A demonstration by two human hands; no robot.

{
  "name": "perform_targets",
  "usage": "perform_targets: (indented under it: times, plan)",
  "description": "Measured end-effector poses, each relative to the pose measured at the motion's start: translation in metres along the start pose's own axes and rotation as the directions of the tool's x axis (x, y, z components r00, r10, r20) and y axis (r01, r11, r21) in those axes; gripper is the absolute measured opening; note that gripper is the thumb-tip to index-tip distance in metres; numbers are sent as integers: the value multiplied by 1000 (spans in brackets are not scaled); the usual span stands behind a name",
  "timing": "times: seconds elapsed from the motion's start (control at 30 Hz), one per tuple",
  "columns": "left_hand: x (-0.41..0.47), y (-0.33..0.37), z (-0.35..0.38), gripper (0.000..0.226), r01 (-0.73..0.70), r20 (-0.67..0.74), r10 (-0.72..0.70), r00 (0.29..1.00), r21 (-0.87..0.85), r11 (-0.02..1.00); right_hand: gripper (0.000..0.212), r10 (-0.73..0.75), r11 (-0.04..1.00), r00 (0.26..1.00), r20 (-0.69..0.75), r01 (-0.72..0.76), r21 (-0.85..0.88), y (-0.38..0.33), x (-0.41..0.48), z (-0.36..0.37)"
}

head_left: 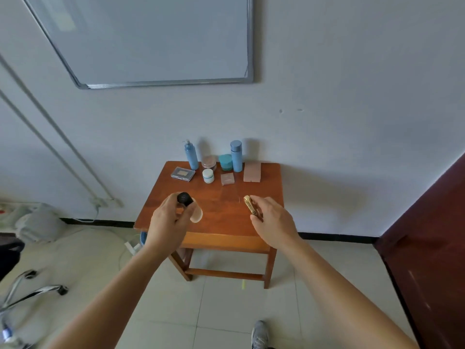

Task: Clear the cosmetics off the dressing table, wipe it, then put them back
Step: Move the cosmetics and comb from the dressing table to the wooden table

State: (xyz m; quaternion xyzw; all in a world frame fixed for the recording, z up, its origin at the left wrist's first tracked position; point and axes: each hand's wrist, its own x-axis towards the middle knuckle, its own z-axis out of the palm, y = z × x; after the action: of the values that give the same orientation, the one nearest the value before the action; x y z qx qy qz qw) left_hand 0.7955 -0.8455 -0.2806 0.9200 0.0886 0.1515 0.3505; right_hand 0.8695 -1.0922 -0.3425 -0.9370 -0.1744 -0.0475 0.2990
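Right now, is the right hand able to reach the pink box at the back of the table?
Probably yes: the table between the right hand and the pink box lies bare. But it holds a gold tube, so grasping would be awkward.

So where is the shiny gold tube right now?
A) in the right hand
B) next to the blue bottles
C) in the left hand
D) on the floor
A: the right hand grips the gold tube over the wooden table; the left hand holds a black round thing instead.
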Motion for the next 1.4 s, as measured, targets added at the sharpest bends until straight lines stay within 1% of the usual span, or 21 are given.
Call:
perform_targets:
  times: [0.07,0.2,0.33,0.47,0.53,0.63,0.73,0.83,1.0,1.07,1.13,1.23,1.3,1.4]
  plan:
    - [41,-4,0,11,32,1,-32,999,0,999,52,-9,1000,1000,3,9,24,2,49,3]
    - [112,-19,-1,15,52,-48,-52,997,-2,999,51,-6,998,999,33,4,59,1,137,12]
    - [157,-50,8,19,84,-29,-83,996,26,996,41,9,995,993,114,-21,100,-1,188,42]
    - [207,-93,27,19,124,42,-125,991,36,992,41,40,996,988,151,-51,70,1,223,83]
    - [233,-118,40,22,118,88,-121,989,43,992,45,90,993,980,175,-101,56,5,235,103]
    - [275,-150,60,15,89,170,-93,981,27,996,52,203,978,960,195,-207,0,12,252,129]
    - [310,-178,80,17,76,274,-79,959,22,997,52,344,939,918,198,-342,-48,12,265,153]
    - [339,-201,96,21,80,380,-71,922,-7,997,53,482,876,847,223,-474,-90,6,276,180]
    - [370,-237,121,19,86,504,-56,862,-36,996,48,631,771,735,247,-629,-97,-8,290,220]
    - [375,-246,129,21,78,530,-45,847,-39,996,44,684,721,683,254,-685,-100,-10,293,233]
    - [378,-251,136,24,55,544,-20,839,-49,997,39,716,690,652,248,-714,-114,-11,298,244]
    - [383,-257,143,24,18,550,20,835,-65,998,32,733,677,650,203,-726,-120,-12,310,255]
    - [387,-257,147,25,4,549,24,836,-50,999,27,714,700,681,165,-702,-129,-12,316,261]
    - [391,-256,153,31,27,559,-11,829,-21,999,23,662,749,736,142,-646,-149,-11,316,269]
